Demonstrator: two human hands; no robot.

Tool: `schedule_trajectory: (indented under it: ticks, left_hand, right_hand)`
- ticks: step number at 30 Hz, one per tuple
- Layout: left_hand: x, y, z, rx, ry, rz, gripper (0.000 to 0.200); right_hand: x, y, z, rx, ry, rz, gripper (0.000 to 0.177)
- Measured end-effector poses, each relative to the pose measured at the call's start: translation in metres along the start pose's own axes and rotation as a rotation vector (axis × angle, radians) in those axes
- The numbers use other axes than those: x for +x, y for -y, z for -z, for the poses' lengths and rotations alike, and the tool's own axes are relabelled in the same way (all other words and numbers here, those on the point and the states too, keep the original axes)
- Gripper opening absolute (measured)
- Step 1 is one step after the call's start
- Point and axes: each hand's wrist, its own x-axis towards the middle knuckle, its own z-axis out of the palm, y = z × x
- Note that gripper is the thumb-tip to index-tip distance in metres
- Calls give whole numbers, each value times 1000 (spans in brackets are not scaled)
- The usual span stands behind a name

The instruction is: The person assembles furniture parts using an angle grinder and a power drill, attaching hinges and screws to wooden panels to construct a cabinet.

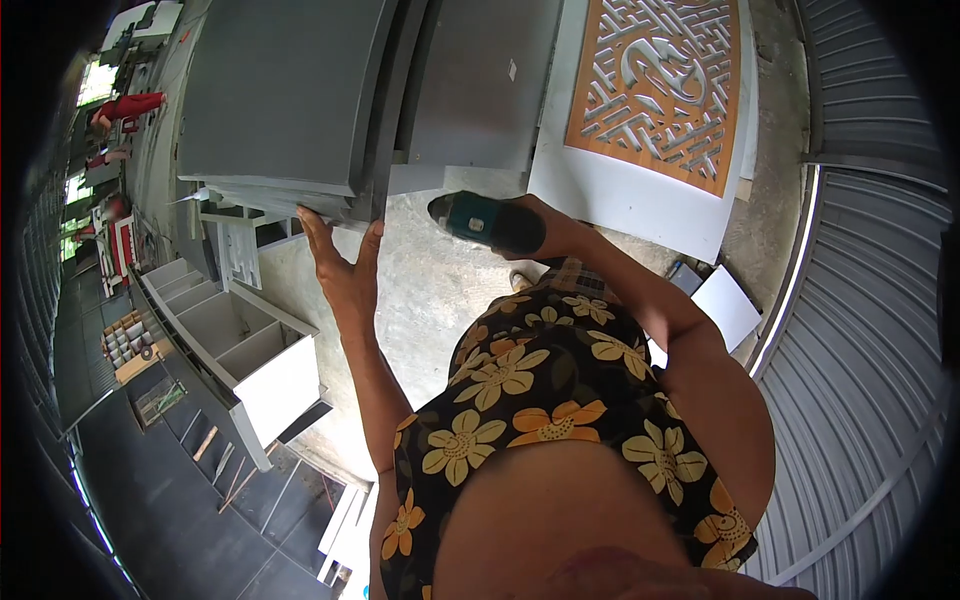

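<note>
My right hand (pixel 550 228) is wrapped around the handle of a dark green power drill (pixel 478 218). The drill points left, apart from any panel; its bit cannot be made out. With thumb and fingers spread around the lower corner, my left hand (pixel 345 268) grips a dark grey panel (pixel 285 95), which looks like part of a cabinet. Thin layered edges show just above the fingertips. Beside it, to the right, lies another dark grey board (pixel 480 90) with a small pale mark on it.
An orange-brown openwork carved panel (pixel 655 165) lies on a white board (pixel 620 205) at the upper right. A white open-compartment cabinet (pixel 275 385) stands on the left, near a crate of small containers (pixel 128 340). Corrugated metal wall (pixel 870 260) runs along the right. Another person (pixel 130 106) is far left.
</note>
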Motion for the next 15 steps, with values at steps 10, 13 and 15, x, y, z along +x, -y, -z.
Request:
schedule_trajectory:
  ticks: [10, 13, 15]
  left_hand:
    - [0, 3, -4, -44, -21, 17, 97]
    - [0, 0, -4, -58, -24, 13, 96]
    - [0, -3, -3, -57, -29, 16, 96]
  right_hand:
    - [-31, 15, -1, -147, 83, -93, 38]
    - [-43, 14, -2, -189, 59, -134, 39]
    - [-52, 18, -4, -245, 33, -149, 39]
